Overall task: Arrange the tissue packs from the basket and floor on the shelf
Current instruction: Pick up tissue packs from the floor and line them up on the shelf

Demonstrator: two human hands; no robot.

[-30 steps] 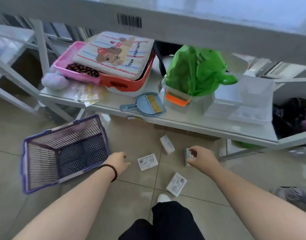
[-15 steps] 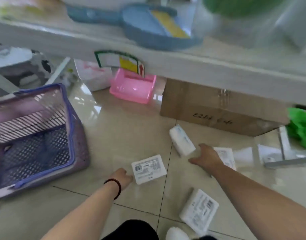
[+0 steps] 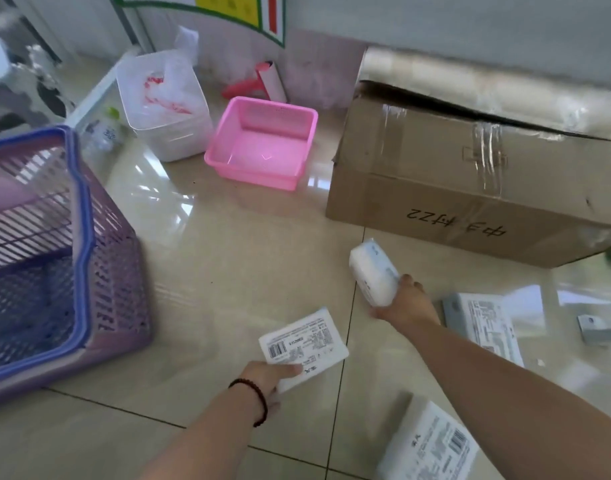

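1. Left hand point(image 3: 264, 374): low over the floor point(image 3: 227, 271), thumb pressed on the near corner of pack 1 point(image 3: 304, 344), fingers seemingly curled beneath. Pack 1 faces label up, barcode at left; whether it has left the tiles cannot be told.
2. Right hand point(image 3: 406, 303): fingers wrapped round the near end of pack 2 point(image 3: 373, 271), which stands tilted on edge just before the box point(image 3: 470, 188).
3. Pack 3 point(image 3: 484, 323): flat on the floor, just right of the right hand, untouched.
4. Pack 4 point(image 3: 432, 445): flat on the floor at the bottom edge of view, under the right forearm, untouched.
5. Small grey item point(image 3: 598, 329): on the floor at the far right; too blurred to tell if it is a pack.
6. Basket point(image 3: 54, 258): purple, on the floor at left, well apart from both hands; no packs visible through its mesh.
7. Pink tray point(image 3: 262, 143) and white bin point(image 3: 162, 105): on the floor behind, against the wall.
8. Shelf: out of view.
9. Step in hand, by judgement: gathering from the floor, 2 packs gripped, at least 2 left lying, none seen shelved.
10. Next move, by judgement: firm both grips, lift clear, rise and turn to the shelf, set the 2 packs side by side, then return for packs 3 and 4.
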